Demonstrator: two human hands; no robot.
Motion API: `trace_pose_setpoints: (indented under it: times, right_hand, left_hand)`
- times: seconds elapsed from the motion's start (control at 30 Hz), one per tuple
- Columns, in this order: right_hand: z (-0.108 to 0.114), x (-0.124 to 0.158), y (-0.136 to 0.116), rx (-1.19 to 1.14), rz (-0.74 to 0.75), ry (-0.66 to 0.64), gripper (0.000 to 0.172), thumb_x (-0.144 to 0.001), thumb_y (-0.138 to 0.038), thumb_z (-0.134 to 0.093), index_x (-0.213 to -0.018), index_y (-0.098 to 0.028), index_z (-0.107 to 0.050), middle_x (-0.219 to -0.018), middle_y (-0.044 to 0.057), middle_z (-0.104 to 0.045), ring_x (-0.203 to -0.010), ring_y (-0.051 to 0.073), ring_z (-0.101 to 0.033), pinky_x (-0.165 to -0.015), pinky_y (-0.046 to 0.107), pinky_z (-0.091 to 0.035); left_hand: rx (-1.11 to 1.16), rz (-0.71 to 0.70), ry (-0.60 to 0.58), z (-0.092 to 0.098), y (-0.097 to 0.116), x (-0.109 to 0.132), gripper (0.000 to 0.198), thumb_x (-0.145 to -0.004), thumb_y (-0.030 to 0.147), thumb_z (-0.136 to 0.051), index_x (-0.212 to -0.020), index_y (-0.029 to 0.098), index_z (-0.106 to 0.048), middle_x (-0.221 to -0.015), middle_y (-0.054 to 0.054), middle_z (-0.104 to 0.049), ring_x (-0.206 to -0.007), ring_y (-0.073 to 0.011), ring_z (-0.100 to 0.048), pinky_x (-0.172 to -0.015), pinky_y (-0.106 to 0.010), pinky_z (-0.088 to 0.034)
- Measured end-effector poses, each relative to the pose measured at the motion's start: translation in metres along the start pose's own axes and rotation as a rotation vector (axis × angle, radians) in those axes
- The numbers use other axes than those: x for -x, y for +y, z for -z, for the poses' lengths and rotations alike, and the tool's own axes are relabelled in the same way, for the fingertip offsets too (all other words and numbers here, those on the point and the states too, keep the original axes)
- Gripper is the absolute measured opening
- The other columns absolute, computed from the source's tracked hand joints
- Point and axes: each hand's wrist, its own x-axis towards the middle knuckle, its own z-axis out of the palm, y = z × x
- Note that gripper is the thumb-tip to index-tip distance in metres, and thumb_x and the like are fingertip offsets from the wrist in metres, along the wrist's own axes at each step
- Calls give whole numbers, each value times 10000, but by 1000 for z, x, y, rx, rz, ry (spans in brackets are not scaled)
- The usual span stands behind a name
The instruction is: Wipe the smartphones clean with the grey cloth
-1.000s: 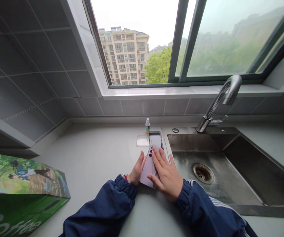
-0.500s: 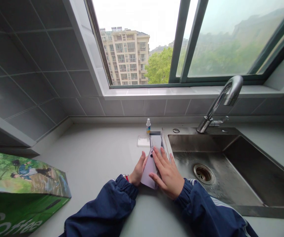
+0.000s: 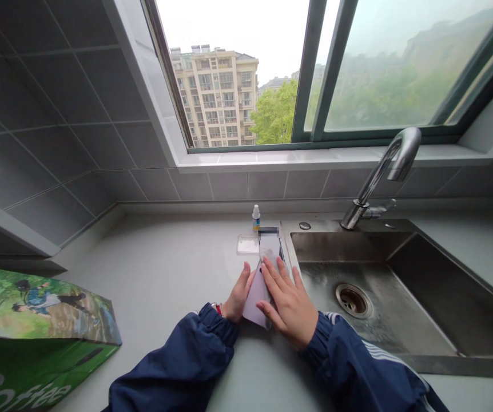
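A pale lilac smartphone (image 3: pixel 255 303) is tilted between my hands, its back facing up. My left hand (image 3: pixel 237 296) grips it along the left edge, thumb up and the other fingers hidden beneath. Across the upper back of the phone lies my right hand (image 3: pixel 291 306), its fingers stretched out and touching the surface. A thin whitish patch, perhaps a wipe, shows at the right fingertips; I cannot make out exactly what it is. Just beyond lies a flat pale item with a dark upper strip (image 3: pixel 269 232). Beside it are a clear phone case (image 3: pixel 247 245) and a small white-capped bottle (image 3: pixel 255 218).
To the right, a steel sink (image 3: pixel 426 286) is set into the pale counter (image 3: pixel 165 263), with a chrome faucet (image 3: pixel 373 180) behind it. A green coffee-printed box (image 3: pixel 44 360) stands at the left. The sliding window (image 3: pixel 315 74) is above the back edge.
My right hand has shifted slightly over the phone's back, now hiding more of the dark camera spot. The view has moved a little; my left hand keeps its hold.
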Motion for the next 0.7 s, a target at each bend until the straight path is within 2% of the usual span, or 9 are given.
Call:
trace_pose_setpoints:
  times: [0.13, 0.27, 0.4, 0.63, 0.7]
  right_hand:
    - [-4, 0, 4, 7, -57, 43, 755, -1013, -482, -378, -1581, -166, 8, -1638, 95, -123, -1514, 379, -101, -1114, 677, -294]
    - [-3, 1, -2, -14, 46, 5, 784, -997, -523, -396, -1583, -129, -55, -1638, 107, -102, -1514, 388, -79, -1121, 683, -279]
    - [0, 2, -6, -26, 122, -45, 753, -996, -523, -399, -1584, -139, -126, -1636, 90, -112, -1512, 380, -115, -1141, 672, -253]
    - [-2, 0, 3, -24, -25, 6, 709, -1014, -466, -376, -1588, -145, -110, -1637, 84, -122, -1516, 365, -106, -1139, 657, -276]
    - [-1, -1, 4, -38, -18, 4, 728, -1007, -474, -392, -1586, -134, -111, -1638, 92, -115, -1517, 368, -85, -1139, 661, -274]
  left_hand:
    - [-1, -8, 7, 1, 0, 0, 757, -940, 640, -404, -1459, 93, -463, -1417, -182, -555, -1402, -319, -418, -1205, -421, -239]
    - [24, -5, -5, -2, 1, 1, 743, -955, 630, -368, -1457, 90, -464, -1417, -178, -557, -1408, -310, -410, -1213, -423, -218]
    - [46, 19, -32, -4, 3, 2, 740, -962, 629, -338, -1442, 84, -480, -1417, -172, -559, -1423, -286, -392, -1225, -400, -186]
    - [1, -12, -1, -2, 1, 1, 748, -957, 626, -368, -1470, 87, -447, -1424, -182, -548, -1404, -310, -416, -1207, -423, -229]
    - [3, -13, 0, -2, 1, 1, 734, -957, 624, -373, -1465, 100, -458, -1425, -173, -550, -1403, -307, -419, -1208, -422, -229]
